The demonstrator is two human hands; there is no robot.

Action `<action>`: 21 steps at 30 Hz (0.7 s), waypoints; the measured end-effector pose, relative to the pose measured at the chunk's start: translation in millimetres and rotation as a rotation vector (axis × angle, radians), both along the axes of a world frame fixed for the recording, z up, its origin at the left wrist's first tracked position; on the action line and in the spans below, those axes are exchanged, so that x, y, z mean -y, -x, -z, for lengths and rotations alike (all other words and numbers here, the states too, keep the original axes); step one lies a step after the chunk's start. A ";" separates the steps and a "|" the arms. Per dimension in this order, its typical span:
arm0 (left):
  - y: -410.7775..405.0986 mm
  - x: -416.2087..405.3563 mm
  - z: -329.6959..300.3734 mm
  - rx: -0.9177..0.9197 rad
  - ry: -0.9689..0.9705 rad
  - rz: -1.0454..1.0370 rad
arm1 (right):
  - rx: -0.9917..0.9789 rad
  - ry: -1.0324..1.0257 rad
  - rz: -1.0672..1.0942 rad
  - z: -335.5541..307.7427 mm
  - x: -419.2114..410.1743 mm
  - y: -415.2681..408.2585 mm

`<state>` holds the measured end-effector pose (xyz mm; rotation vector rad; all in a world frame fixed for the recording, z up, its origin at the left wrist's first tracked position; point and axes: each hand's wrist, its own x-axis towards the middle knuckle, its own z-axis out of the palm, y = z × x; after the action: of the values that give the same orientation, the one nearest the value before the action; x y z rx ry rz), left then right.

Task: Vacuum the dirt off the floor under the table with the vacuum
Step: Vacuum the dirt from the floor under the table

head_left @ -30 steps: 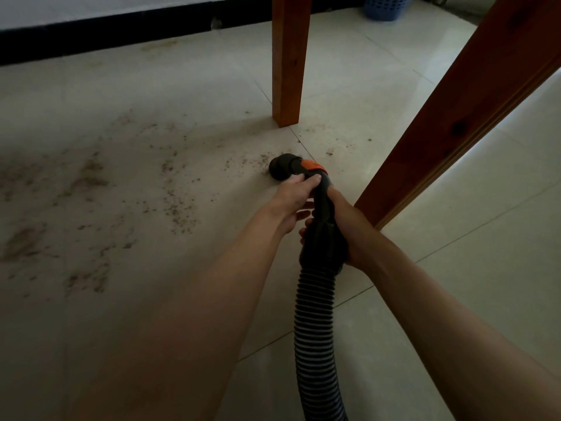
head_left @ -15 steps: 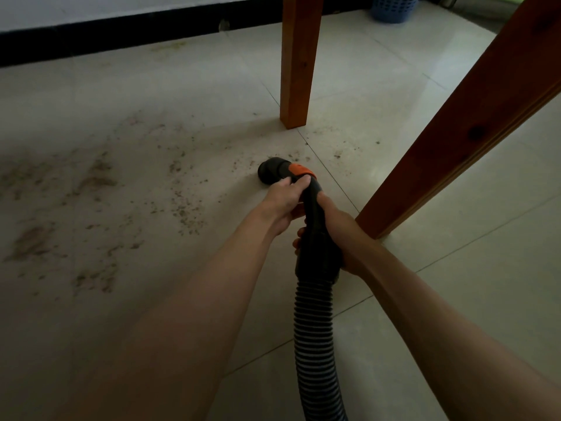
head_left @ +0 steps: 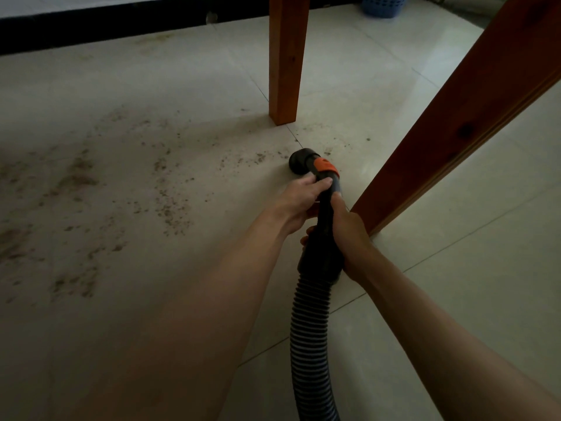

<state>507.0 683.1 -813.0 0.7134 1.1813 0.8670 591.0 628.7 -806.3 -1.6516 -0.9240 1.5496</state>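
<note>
Both hands are on the vacuum's black tube. My left hand [head_left: 300, 199] wraps the tube [head_left: 326, 214] just behind the orange collar [head_left: 325, 167], fingers curled over the top of it. My right hand [head_left: 346, 238] grips lower down, by the thick cuff where the ribbed hose [head_left: 309, 335] joins, thumb laid along the tube toward the collar. The hose runs from that cuff down to the bottom edge of my view.

The nozzle [head_left: 300, 161] is a round black head, bent to the left off the collar. It sits low at the pale tiled floor [head_left: 455, 268]; I cannot tell whether it touches. It lies between two wooden table legs: the far leg [head_left: 287, 59] stands upright beyond it, and the near leg [head_left: 473, 113] slants across the right of my view, its foot just beside my right hand.

Dirt [head_left: 173, 208] is scattered as dark crumbs and smudges across the shaded floor to the left of the nozzle, with a thin trail of specks reaching almost up to the head. A few specks also lie to the right of the nozzle, between the legs.

A dark baseboard [head_left: 121, 22] runs along the far wall. A blue basket [head_left: 384, 6] stands at the top edge, past the far leg.
</note>
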 end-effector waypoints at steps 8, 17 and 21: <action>3.9 -15.3 -0.6 -0.012 -0.002 -0.110 | -0.037 0.031 0.078 0.9 -22.8 17.2; 33.6 -27.9 11.8 -0.022 0.017 -0.174 | -0.150 0.105 -0.009 -3.7 -30.1 28.7; 44.5 -29.6 19.0 -0.067 0.022 -0.197 | -0.195 0.149 -0.056 -5.2 -29.5 33.7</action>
<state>462.4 712.7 -831.9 0.6191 1.3350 0.9987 557.2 658.2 -801.0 -1.5519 -0.7743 1.8193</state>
